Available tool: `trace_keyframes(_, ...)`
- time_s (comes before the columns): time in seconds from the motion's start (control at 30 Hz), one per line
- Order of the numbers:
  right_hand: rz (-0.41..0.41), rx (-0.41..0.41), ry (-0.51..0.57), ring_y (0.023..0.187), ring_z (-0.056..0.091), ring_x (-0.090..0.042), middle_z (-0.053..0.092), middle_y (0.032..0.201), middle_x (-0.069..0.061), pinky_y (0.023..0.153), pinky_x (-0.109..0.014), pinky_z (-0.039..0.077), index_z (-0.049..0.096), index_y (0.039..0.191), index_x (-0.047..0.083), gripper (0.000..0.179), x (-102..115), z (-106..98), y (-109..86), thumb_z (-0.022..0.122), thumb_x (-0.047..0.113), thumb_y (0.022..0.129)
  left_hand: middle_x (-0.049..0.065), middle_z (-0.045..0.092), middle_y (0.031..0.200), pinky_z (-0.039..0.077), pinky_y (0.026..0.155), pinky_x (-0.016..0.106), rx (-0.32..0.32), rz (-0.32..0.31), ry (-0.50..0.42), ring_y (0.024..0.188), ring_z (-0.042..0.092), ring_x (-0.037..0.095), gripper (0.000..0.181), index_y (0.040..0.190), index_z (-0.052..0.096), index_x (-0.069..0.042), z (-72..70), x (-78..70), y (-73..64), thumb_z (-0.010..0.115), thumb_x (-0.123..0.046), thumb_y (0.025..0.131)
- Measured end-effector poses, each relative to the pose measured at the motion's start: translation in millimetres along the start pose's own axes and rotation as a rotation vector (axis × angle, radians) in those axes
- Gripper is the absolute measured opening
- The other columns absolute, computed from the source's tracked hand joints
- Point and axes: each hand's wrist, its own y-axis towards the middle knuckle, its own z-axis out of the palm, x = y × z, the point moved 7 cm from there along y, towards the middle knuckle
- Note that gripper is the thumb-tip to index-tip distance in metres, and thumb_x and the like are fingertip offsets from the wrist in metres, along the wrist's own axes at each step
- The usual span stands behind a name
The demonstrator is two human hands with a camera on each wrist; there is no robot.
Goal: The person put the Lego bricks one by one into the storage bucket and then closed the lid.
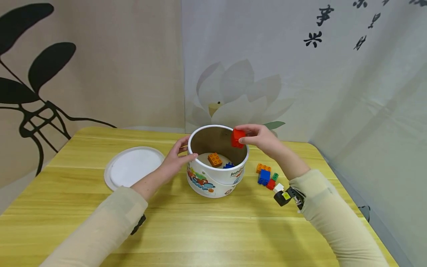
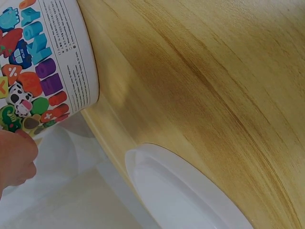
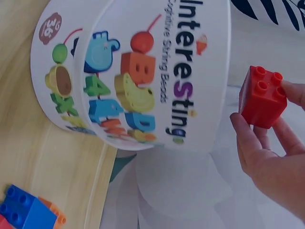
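A white bucket point(image 1: 213, 181) with printed toy pictures stands upright on the table, its top uncovered. My left hand point(image 1: 173, 159) holds its left side at the rim, thumb toward the front and fingers farther back. In the left wrist view only part of that hand point(image 2: 16, 157) shows against the bucket's wall. A red toy brick point(image 3: 263, 98) is pinched between the thumb and fingers of my right hand point(image 1: 261, 139), above the right part of the bucket's opening. Inside the bucket lie an orange brick point(image 1: 215, 160) and a blue brick point(image 1: 228, 165), partly hidden by the rim.
Right of the bucket lie several bricks, among them an orange one point(image 1: 263, 168), a blue one point(image 1: 264, 177), a green one point(image 1: 275, 176) and a white one point(image 1: 278, 188). A round white lid point(image 1: 133, 167) lies on the wooden table point(image 1: 207, 233) at left. Printed curtains point(image 1: 146, 66) hang behind.
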Motion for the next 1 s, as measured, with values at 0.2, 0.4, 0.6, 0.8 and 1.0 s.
trace_keyframes(0.2,-0.001,0.022,-0.014,0.103,0.053,-0.023,0.055,0.125,-0.02,0.087,-0.029,0.048,0.052,0.131,0.003,0.046,-5,11,3.9,0.061,0.008,0.086,0.015,0.028,0.147,0.033,0.107,0.053,0.0,0.016,-0.005,0.134,0.028,0.034,0.068,0.147,0.023,-0.013,1.1,-1.6,0.1,0.059,-0.018,0.09)
trace_keyframes(0.4,-0.014,0.051,0.002,0.099,0.054,-0.021,0.057,0.121,-0.019,0.089,-0.032,0.049,0.054,0.129,0.002,0.046,-9,16,4.5,0.063,0.006,0.084,0.017,0.028,0.147,0.034,0.106,0.052,0.002,0.033,-0.017,0.133,0.029,0.034,0.067,0.146,0.024,-0.012,2.1,-4.5,-0.9,0.059,-0.016,0.089)
trace_keyframes(0.6,-0.021,0.043,-0.019,0.111,0.054,-0.026,0.052,0.131,-0.024,0.092,-0.028,0.049,0.053,0.129,-0.002,0.045,-12,14,4.2,0.062,0.007,0.086,0.016,0.028,0.147,0.033,0.106,0.053,-0.001,0.024,-0.017,0.134,0.028,0.034,0.067,0.147,0.024,-0.013,2.0,-4.4,-1.6,0.059,-0.017,0.089)
trace_keyframes(0.8,-0.047,-0.007,0.023,0.105,0.059,-0.016,0.054,0.127,-0.025,0.091,-0.026,0.049,0.051,0.129,-0.005,0.044,-16,0,-1.3,0.061,0.006,0.087,0.015,0.028,0.148,0.034,0.106,0.053,-0.002,0.018,-0.011,0.134,0.028,0.034,0.067,0.147,0.024,-0.013,1.5,-2.6,-0.9,0.059,-0.017,0.089)
trace_keyframes(1.0,-0.104,-0.035,0.1,0.095,0.06,-0.006,0.064,0.104,0.008,0.083,-0.017,0.051,0.055,0.123,-0.001,0.035,-36,-25,-16.6,0.06,0.003,0.088,0.015,0.027,0.148,0.033,0.107,0.053,-0.001,0.013,-0.01,0.135,0.027,0.033,0.068,0.147,0.023,-0.014,0.9,-3.4,-1.1,0.059,-0.018,0.09)
